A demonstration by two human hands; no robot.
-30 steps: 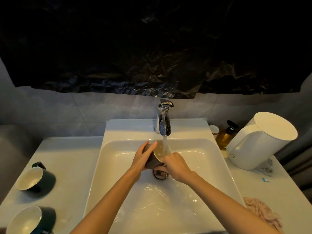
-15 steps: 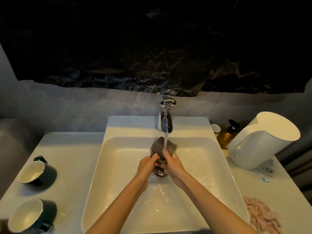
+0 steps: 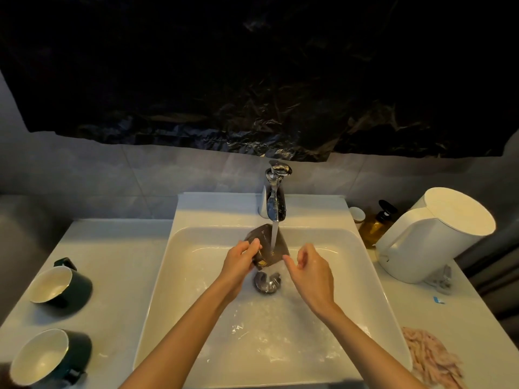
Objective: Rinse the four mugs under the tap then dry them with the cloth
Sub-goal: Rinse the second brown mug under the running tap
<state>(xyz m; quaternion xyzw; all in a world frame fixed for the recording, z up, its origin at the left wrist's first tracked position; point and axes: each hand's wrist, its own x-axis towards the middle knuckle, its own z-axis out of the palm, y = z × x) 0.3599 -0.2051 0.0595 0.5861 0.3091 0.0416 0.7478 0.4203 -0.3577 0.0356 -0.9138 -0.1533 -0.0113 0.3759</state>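
- The dark brown mug (image 3: 269, 245), wet and tilted, is under the tap's (image 3: 273, 195) stream over the sink (image 3: 174, 248).
- The left hand (image 3: 241, 260) grips its left side.
- The right hand (image 3: 312, 272), loosely curled and holding nothing, is just to the mug's right.
- Two dark green mugs (image 3: 60, 284) (image 3: 50, 357) with white insides are on the left worktop (image 3: 118, 265).

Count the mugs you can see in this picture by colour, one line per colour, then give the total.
dark green mugs: 2
brown mug: 1
Total: 3 mugs in view
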